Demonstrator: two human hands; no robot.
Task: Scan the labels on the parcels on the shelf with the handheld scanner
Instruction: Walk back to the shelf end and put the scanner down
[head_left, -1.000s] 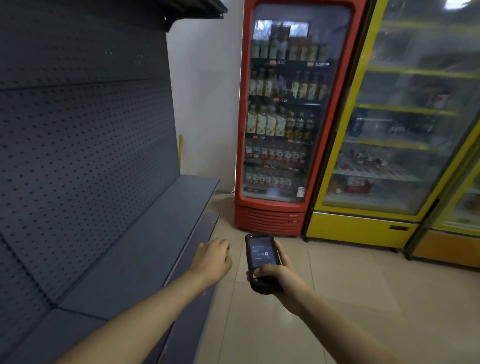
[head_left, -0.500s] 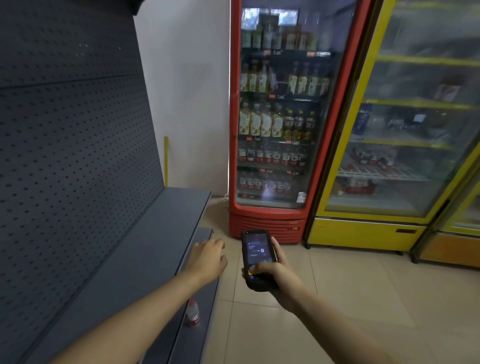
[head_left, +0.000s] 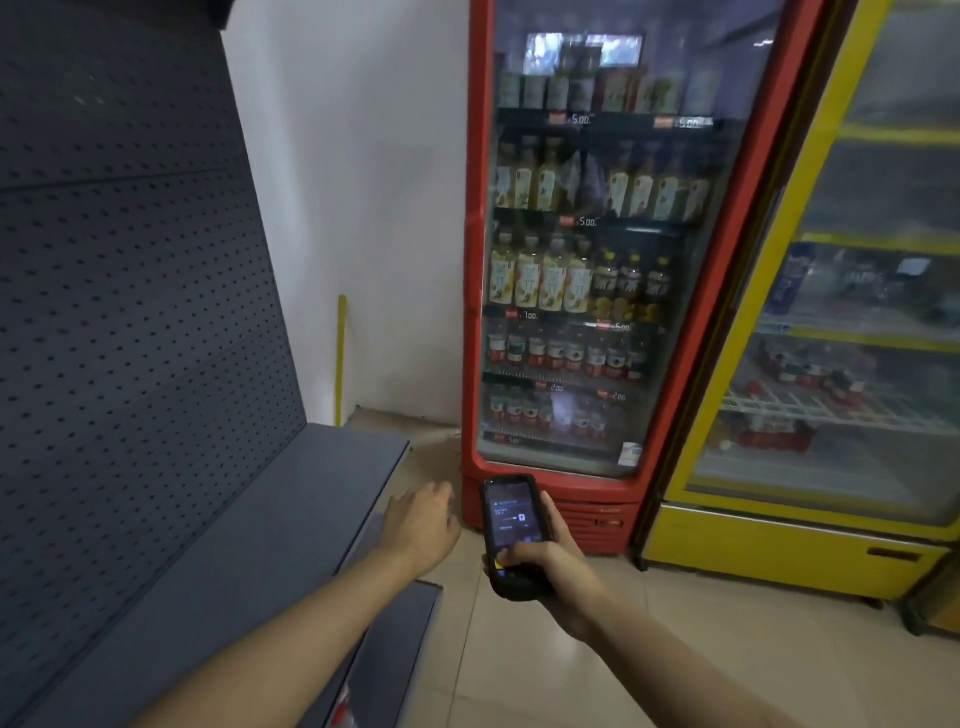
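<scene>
A: Scanner?
B: Handheld scanner (head_left: 511, 535) clamped in right hand (head_left: 545, 569), screen lit, just right of the grey shelf (head_left: 218, 545), in front of the red drinks fridge (head_left: 597, 260).
A: Left hand (head_left: 421, 525)?
B: Loosely curled, empty, over the shelf's front edge.

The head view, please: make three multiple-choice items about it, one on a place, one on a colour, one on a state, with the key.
1. Where is the handheld scanner?
A. on the shelf
B. in the right hand
C. on the floor

2. What colour is the frame of the fridge directly behind the scanner?
A. red
B. green
C. white

3. What is the left hand doing?
A. gripping a parcel
B. pressing the screen
C. holding nothing

Key: B, the right hand grips it; A, the red fridge stands there; C, the left hand is empty above the shelf edge.
</scene>
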